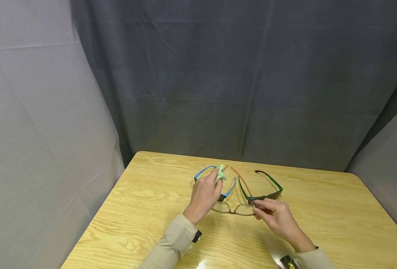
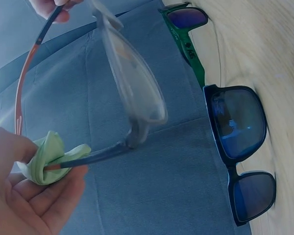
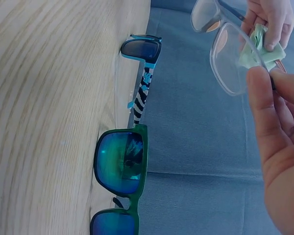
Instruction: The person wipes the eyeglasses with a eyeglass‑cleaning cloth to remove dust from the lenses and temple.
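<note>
A pair of clear-lensed eyeglasses (image 1: 232, 212) with orange-tipped temples is held up between both hands. My left hand (image 1: 205, 192) pinches a folded light green cloth (image 2: 49, 159) around one temple, as the left wrist view shows. With thumb and fingers, my right hand (image 1: 275, 218) grips the frame near the other hinge. Both temples are unfolded and point away from me. Behind the left hand lie blue-framed sunglasses (image 2: 239, 125), partly hidden by it in the head view. Green-framed sunglasses (image 3: 143, 161) rest behind the right hand, their temples spread.
The wooden table (image 1: 144, 198) runs back to a dark grey curtain (image 1: 198, 82). Pale cloth walls (image 1: 43, 123) stand at both sides. A small black device (image 1: 287, 261) sits at the right wrist.
</note>
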Demonstrator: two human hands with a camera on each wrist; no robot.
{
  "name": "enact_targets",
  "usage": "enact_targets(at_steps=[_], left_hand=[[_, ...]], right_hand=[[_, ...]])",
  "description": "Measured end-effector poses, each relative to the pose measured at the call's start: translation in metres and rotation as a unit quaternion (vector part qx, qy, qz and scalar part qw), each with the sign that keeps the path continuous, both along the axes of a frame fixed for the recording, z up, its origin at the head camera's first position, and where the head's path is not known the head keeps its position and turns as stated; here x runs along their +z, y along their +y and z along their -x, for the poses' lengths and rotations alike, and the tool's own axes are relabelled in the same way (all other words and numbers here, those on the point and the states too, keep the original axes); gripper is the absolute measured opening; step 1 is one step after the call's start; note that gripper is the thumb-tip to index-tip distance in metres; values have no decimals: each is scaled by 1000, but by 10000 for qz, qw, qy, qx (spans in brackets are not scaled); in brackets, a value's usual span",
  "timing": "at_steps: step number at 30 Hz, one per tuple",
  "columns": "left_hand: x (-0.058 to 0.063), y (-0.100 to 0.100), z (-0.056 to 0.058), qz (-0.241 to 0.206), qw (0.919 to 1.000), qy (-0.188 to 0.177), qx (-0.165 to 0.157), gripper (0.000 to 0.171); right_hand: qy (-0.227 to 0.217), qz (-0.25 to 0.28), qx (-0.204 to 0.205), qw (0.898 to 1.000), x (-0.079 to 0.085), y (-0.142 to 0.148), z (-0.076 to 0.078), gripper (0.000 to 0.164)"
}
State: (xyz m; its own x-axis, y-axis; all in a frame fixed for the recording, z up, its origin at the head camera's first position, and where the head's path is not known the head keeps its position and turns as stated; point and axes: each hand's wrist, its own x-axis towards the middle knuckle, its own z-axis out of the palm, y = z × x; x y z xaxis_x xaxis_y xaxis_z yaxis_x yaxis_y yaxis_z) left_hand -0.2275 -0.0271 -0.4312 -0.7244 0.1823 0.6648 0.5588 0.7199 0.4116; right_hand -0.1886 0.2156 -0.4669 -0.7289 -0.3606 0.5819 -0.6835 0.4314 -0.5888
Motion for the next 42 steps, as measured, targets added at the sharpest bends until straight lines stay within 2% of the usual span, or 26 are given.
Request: enact_targets(at_steps=[9,19,26,32,37,42], left_hand=[[2,0,2,-135,9994,309,38,17],[8,0,2,-356,9973,627,108,22],[17,-7,3,-850,9936,747,-4,26],[21,-15,2,-1205,9899,734,-111,35],[20,-17,-3,-961,9921,723,-352,39],[19,-15,-7,-431,9908,1086,-677,41]], right_hand=[[-256,-57,94,9996,-3,0,0,24],[-200,-134,240,9994,-2,1,-2,21],[30,-316,282,9991,2,3,-2,21],[435,-508,69,9977,13,10,-1,25],[845,-758,-98,9935,25,11,1,27],[1001,-922,-162,9906,35,10,3,28]])
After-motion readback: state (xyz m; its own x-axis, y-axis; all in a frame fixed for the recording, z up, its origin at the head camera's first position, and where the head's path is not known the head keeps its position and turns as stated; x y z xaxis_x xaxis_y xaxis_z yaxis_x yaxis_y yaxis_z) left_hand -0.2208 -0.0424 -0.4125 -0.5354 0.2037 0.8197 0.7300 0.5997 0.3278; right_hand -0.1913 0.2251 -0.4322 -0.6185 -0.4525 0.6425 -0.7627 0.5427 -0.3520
